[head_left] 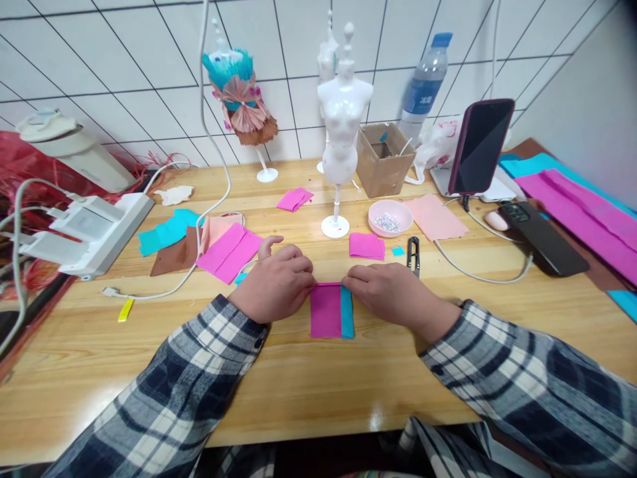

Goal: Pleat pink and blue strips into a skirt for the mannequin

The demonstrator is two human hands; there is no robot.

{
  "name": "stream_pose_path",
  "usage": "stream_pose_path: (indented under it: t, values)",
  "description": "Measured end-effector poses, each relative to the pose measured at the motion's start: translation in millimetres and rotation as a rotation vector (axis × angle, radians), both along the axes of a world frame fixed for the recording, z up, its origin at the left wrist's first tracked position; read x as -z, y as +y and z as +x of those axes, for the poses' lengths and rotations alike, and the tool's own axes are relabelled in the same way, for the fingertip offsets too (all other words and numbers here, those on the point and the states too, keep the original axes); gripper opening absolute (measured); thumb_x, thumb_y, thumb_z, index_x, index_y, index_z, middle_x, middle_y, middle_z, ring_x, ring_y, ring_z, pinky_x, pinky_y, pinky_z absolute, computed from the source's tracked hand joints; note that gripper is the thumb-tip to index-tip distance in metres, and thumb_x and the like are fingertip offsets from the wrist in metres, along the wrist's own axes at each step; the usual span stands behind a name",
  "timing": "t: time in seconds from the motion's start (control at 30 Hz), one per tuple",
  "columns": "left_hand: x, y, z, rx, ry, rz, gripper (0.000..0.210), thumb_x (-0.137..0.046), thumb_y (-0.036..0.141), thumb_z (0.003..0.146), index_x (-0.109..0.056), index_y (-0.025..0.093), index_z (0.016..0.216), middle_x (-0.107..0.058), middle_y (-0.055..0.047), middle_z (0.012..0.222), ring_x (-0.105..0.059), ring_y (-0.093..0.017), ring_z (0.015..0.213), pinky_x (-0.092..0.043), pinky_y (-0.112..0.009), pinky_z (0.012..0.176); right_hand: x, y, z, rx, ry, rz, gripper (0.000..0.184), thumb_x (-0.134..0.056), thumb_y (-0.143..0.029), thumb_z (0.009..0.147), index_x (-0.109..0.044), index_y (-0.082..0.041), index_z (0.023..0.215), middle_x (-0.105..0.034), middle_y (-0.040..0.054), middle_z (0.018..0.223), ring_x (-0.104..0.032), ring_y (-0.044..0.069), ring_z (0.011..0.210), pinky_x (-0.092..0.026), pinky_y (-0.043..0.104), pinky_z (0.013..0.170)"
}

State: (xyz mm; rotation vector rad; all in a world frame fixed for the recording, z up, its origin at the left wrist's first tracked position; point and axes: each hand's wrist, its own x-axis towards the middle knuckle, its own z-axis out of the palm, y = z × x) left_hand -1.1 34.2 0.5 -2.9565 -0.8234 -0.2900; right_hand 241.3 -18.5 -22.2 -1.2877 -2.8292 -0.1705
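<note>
A small rectangle of magenta crepe paper (326, 312) with a blue strip (347, 313) along its right side lies on the wooden table in front of me. My left hand (281, 282) pinches its upper left corner, the thumb raised. At the upper right corner, my right hand (385, 292) closes its fingers on the paper's edge. Between the hands the top edge looks narrowly folded over. Just beyond my right hand sits a small magenta piece (367, 246), with a black cutter (413, 255) to its right.
A bare white mannequin (343, 126) stands beyond my hands, a dressed one (241, 99) further left. Near them are a cardboard box (385, 162) and a pink bowl of beads (391, 219). Phones (542, 239), cables, a power strip (107, 232) and coloured paper sheets (582, 206) flank the work area.
</note>
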Motion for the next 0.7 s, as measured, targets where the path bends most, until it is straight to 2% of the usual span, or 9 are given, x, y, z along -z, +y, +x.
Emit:
stream_pose_path:
  t: [0.1, 0.17, 0.27, 0.37, 0.5, 0.7]
  values:
    - [-5.3, -2, -3, 0.016, 0.034, 0.032, 0.018, -0.058, 0.021, 0.083, -0.074, 0.028, 0.078, -0.070, 0.000, 0.082, -0.057, -0.023, 0.089, -0.023, -0.058, 0.101, -2.0, -2, 5, -0.046, -0.036, 0.014, 0.024, -0.050, -0.015, 0.094, -0.065, -0.020, 0.112, -0.069, 0.0030, 0.100, -0.059, 0.016, 0.071, -0.021, 0.032, 0.054]
    - [-8.4, -5, -4, -0.006, 0.040, 0.068, 0.019, -0.056, 0.022, 0.084, -0.074, 0.028, 0.087, -0.070, -0.001, 0.085, -0.057, -0.024, 0.089, -0.025, -0.058, 0.100, -4.6, -3, 6, -0.058, -0.054, 0.019, 0.028, -0.051, -0.015, 0.092, -0.064, -0.021, 0.116, -0.070, 0.0033, 0.101, -0.059, 0.016, 0.070, -0.021, 0.032, 0.053]
    - [-9.3, -16, -2, -0.017, -0.009, 0.117, 0.030, -0.053, 0.023, 0.086, -0.071, 0.026, 0.110, -0.070, -0.004, 0.093, -0.056, -0.025, 0.091, -0.028, -0.054, 0.098, -8.7, -4, 5, -0.062, -0.066, 0.013, 0.030, -0.052, -0.014, 0.091, -0.065, -0.020, 0.117, -0.070, 0.0037, 0.099, -0.059, 0.017, 0.070, -0.023, 0.032, 0.054]
    - [-3.1, -31, 4, 0.006, -0.032, 0.096, 0.045, -0.053, 0.033, 0.089, -0.059, 0.021, 0.132, -0.069, -0.008, 0.114, -0.054, -0.027, 0.103, -0.030, -0.051, 0.099, -10.9, -6, 2, -0.055, -0.060, 0.009, 0.028, -0.052, -0.016, 0.092, -0.066, -0.018, 0.115, -0.069, 0.0044, 0.094, -0.059, 0.018, 0.071, -0.024, 0.033, 0.055]
    - [9.1, -42, 12, -0.011, 0.012, 0.027, 0.050, -0.050, 0.045, 0.092, -0.054, 0.026, 0.138, -0.060, -0.005, 0.137, -0.049, -0.029, 0.112, -0.025, -0.051, 0.102, -12.0, -7, 1, -0.039, -0.042, -0.001, 0.026, -0.051, -0.015, 0.092, -0.069, -0.018, 0.110, -0.069, 0.0040, 0.093, -0.060, 0.018, 0.072, -0.025, 0.034, 0.056]
    - [14.1, -42, 11, -0.056, 0.068, -0.029, 0.053, -0.048, 0.048, 0.093, -0.053, 0.022, 0.139, -0.057, -0.007, 0.140, -0.048, -0.031, 0.116, -0.024, -0.054, 0.101, -13.5, -7, 1, -0.033, -0.046, 0.001, 0.033, -0.049, -0.015, 0.093, -0.065, -0.019, 0.121, -0.070, 0.0051, 0.097, -0.061, 0.018, 0.073, -0.026, 0.033, 0.056]
